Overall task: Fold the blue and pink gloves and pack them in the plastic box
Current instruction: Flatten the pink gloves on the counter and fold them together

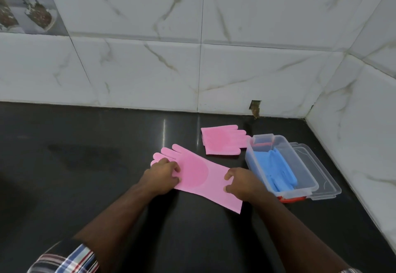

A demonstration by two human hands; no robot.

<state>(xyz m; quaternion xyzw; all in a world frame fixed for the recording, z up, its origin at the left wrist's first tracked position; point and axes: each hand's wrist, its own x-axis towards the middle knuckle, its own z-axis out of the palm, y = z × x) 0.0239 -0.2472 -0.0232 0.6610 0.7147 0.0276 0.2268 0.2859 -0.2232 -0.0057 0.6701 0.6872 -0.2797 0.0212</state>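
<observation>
A pink glove [199, 173] lies flat and full length on the black counter, fingers pointing up-left, cuff toward the lower right. My left hand [164, 175] rests on its finger end, and my right hand [241, 183] presses on its cuff half, fingers curled against the rubber. A second pink glove [222, 140], folded in half, lies farther back. The clear plastic box [304, 161] stands to the right with folded blue gloves [276, 170] inside.
The box's clear lid [321, 174] lies under or beside the box on its right. White marble-look tiled walls [214, 69] close the counter at the back and right. The dark counter [85, 165] stretches to the left.
</observation>
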